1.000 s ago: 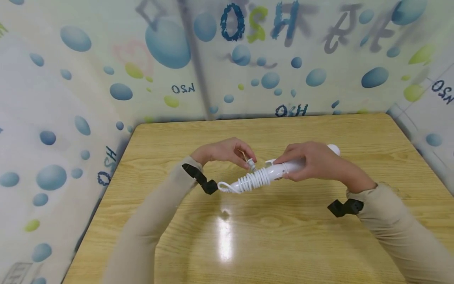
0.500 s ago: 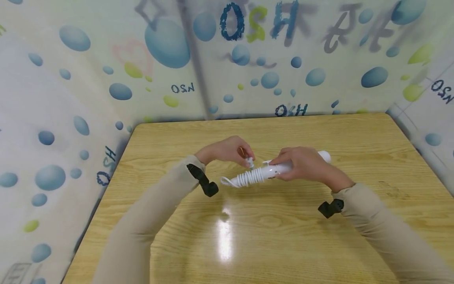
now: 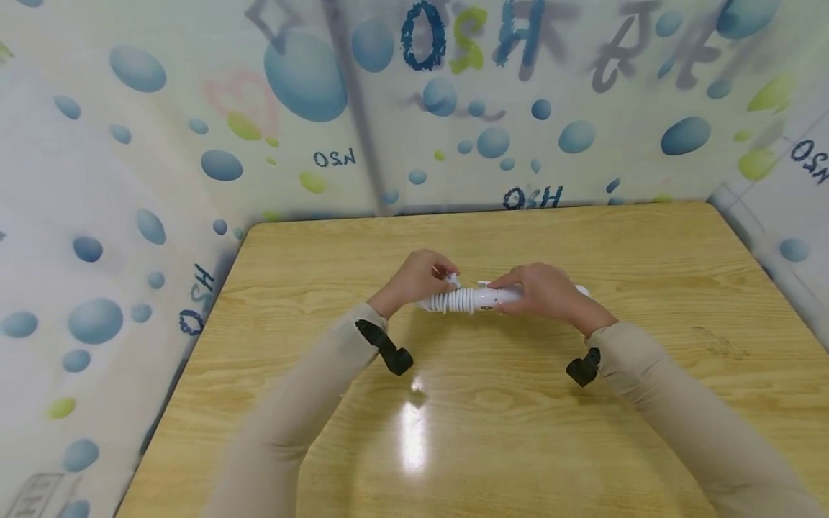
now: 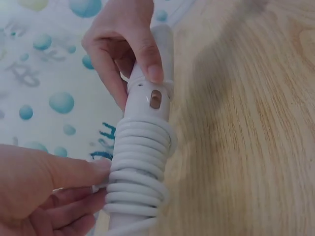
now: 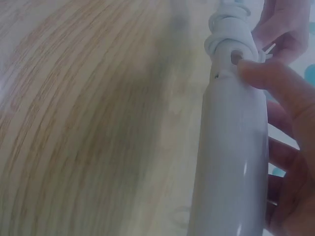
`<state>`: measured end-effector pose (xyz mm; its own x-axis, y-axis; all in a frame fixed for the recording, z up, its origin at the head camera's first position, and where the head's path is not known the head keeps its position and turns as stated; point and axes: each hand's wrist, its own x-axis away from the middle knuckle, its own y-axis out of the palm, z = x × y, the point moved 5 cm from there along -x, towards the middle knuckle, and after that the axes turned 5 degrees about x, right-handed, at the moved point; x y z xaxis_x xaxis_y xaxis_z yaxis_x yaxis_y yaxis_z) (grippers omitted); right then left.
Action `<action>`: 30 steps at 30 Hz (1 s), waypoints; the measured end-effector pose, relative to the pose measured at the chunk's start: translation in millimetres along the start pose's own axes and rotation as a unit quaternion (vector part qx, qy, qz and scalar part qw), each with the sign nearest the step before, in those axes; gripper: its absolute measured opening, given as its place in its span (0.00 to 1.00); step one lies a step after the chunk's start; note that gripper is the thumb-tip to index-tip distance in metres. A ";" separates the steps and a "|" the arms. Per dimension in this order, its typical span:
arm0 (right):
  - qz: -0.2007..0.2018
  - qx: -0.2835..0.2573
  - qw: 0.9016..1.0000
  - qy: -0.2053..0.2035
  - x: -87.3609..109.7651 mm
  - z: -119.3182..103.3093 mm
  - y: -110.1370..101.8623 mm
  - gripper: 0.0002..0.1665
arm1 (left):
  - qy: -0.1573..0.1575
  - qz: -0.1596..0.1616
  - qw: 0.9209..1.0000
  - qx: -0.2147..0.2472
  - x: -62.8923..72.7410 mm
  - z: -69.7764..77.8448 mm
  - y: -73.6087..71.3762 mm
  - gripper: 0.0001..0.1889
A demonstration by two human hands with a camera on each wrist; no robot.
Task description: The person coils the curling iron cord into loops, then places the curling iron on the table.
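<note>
A white curling iron (image 3: 487, 298) lies almost level between the two hands in the head view, over the wooden table. My right hand (image 3: 547, 291) grips its thick barrel, thumb beside the oval switch (image 4: 155, 99) in the left wrist view. Around the handle a white cord (image 4: 140, 147) is wound in several coils. My left hand (image 3: 417, 277) pinches the cord's white plug (image 3: 452, 280) between thumb and fingers, right against the coils. A small lever (image 3: 484, 283) sticks up by the right fingertips. The handle's far left end is partly hidden by the left hand.
The wood-grain table (image 3: 518, 446) spreads under both arms. Behind it rises a wall covering (image 3: 401, 137) printed with blue bubbles and letters. Each wrist wears a black camera mount (image 3: 393, 356), and a bright reflection shows on the tabletop.
The right hand has moved left with the curling iron, which has turned from slanting to nearly level. The left hand, still pinching the plug, has come closer against the coils.
</note>
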<state>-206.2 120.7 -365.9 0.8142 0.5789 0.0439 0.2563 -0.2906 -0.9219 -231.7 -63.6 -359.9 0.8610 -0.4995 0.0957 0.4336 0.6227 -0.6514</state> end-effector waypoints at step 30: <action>-0.044 -0.161 0.986 -0.016 -20.5 29.4 37.7 0.26 | -0.150 0.110 0.977 0.107 16.9 -65.7 20.9 0.12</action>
<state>-228.5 120.2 -412.9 0.7661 0.6349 0.1005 0.4810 -0.4626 -0.7447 -225.6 -98.5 -421.3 0.9649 -0.1601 0.2084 0.2470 0.8231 -0.5114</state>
